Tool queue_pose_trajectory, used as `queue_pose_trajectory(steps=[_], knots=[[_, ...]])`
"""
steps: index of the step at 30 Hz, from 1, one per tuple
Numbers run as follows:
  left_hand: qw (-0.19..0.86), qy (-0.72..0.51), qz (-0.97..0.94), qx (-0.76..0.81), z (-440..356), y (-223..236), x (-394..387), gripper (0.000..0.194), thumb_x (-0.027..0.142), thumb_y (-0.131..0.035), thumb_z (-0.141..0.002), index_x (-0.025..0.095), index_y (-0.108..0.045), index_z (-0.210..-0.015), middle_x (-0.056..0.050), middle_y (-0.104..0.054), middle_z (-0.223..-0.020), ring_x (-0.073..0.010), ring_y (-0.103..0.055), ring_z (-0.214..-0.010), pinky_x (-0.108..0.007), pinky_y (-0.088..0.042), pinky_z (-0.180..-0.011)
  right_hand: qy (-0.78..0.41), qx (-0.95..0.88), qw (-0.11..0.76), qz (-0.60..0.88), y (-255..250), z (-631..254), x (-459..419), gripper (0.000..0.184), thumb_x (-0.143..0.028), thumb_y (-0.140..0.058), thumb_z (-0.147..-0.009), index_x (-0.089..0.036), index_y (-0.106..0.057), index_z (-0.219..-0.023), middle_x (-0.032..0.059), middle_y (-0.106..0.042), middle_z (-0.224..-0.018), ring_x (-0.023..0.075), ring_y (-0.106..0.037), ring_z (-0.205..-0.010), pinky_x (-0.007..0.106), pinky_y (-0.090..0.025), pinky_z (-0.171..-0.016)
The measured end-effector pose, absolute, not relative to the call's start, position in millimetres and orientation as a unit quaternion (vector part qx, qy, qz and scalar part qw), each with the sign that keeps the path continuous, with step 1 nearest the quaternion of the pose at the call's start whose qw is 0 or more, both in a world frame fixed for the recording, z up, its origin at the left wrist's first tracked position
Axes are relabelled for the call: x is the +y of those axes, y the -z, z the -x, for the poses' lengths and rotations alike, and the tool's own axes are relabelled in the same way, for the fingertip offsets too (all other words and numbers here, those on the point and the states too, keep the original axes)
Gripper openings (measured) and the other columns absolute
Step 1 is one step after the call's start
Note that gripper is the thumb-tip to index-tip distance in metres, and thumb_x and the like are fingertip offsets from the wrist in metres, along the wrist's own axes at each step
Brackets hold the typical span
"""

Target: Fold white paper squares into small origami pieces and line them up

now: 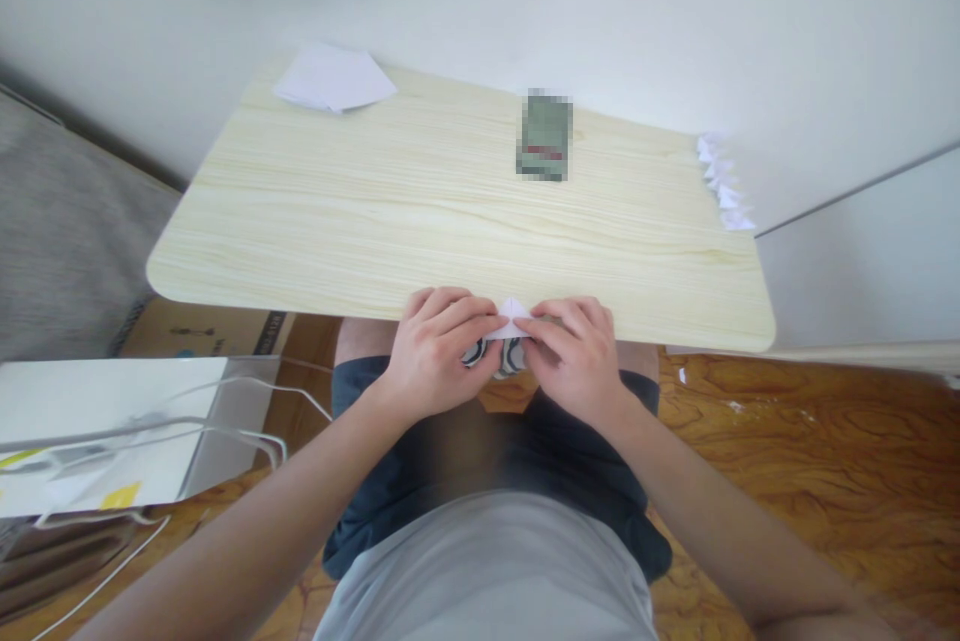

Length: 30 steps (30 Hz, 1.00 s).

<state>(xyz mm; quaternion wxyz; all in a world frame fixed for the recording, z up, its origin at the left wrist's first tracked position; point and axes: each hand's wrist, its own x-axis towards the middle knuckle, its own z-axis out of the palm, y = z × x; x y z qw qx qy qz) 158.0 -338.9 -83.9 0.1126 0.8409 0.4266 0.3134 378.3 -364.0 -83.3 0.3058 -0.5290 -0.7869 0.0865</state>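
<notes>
I have the small folded paper (511, 309) pinched from both sides, its point toward the far side: my left hand (444, 349) grips its left corner between thumb and fingers, my right hand (574, 353) the right corner. It sits at the middle of the near edge of the counter (420, 231); whether it touches the edge I can't tell. I judge it nearly weightless, soft as a single sheet but stiffer where layers stack, a little slippery, and easy to crease or tear. The lower corners seem the best hold, with light fingertip pressure and the peak left free. Loose white sheets (334, 79) lie far left, and a row of small folded pieces (724, 186) stands along the right end.
</notes>
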Motion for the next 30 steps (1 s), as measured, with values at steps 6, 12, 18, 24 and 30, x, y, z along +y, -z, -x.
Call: queue_pose_trajectory(steps=[6, 12, 18, 24, 30], knots=[[0.118, -0.335, -0.838, 0.415, -157, 86, -340, 0.019, 0.018, -0.067, -0.084, 0.028, -0.075, -0.098, -0.002, -0.077, -0.110, -0.0238, -0.066, -0.105, -0.045, -0.044, -0.096, -0.103, -0.779, 0.339, 0.518, 89, -378, -363, 0.013, -0.023, -0.066, -0.092, -0.030, -0.075, -0.097, 0.0023, -0.075, -0.104, 0.0258, -0.059, -0.100, 0.048, -0.043, -0.095], [0.176, -0.381, -0.803, 0.424, -165, 74, -339, 0.010, 0.020, -0.067, -0.085, 0.026, -0.073, -0.090, -0.002, -0.077, -0.092, -0.0219, -0.067, -0.096, -0.042, -0.047, -0.094, -0.252, -0.750, 0.373, 0.485, 64, -380, -355, 0.011, -0.027, -0.060, -0.097, -0.026, -0.071, -0.098, 0.0053, -0.074, -0.102, 0.0249, -0.064, -0.103, 0.045, -0.049, -0.096], [0.391, -0.372, -0.703, 0.463, -175, 62, -325, 0.012, 0.031, -0.063, -0.091, 0.020, -0.068, -0.094, -0.002, -0.071, -0.076, -0.0167, -0.066, -0.070, -0.030, -0.051, -0.067, -0.395, -0.653, 0.383, 0.521, 58, -385, -340, 0.017, -0.039, -0.065, -0.094, -0.024, -0.069, -0.099, 0.0026, -0.074, -0.088, 0.0193, -0.067, -0.078, 0.034, -0.054, -0.073], [0.554, -0.405, -0.594, 0.419, -181, 52, -314, 0.015, 0.029, -0.070, -0.086, 0.017, -0.069, -0.093, -0.002, -0.071, -0.074, -0.0139, -0.067, -0.064, -0.023, -0.052, -0.056, -0.509, -0.577, 0.421, 0.480, 58, -385, -327, 0.022, -0.041, -0.075, -0.086, -0.022, -0.073, -0.096, 0.0017, -0.073, -0.075, 0.0183, -0.070, -0.068, 0.030, -0.055, -0.062], [0.620, -0.429, -0.531, 0.385, -178, 50, -309, 0.010, 0.025, -0.075, -0.082, 0.016, -0.073, -0.087, -0.003, -0.072, -0.074, -0.0139, -0.068, -0.064, -0.026, -0.058, -0.061, -0.565, -0.537, 0.446, 0.439, 56, -388, -323, 0.017, -0.038, -0.076, -0.085, -0.023, -0.075, -0.092, 0.0006, -0.075, -0.075, 0.0177, -0.071, -0.065, 0.032, -0.059, -0.064]])
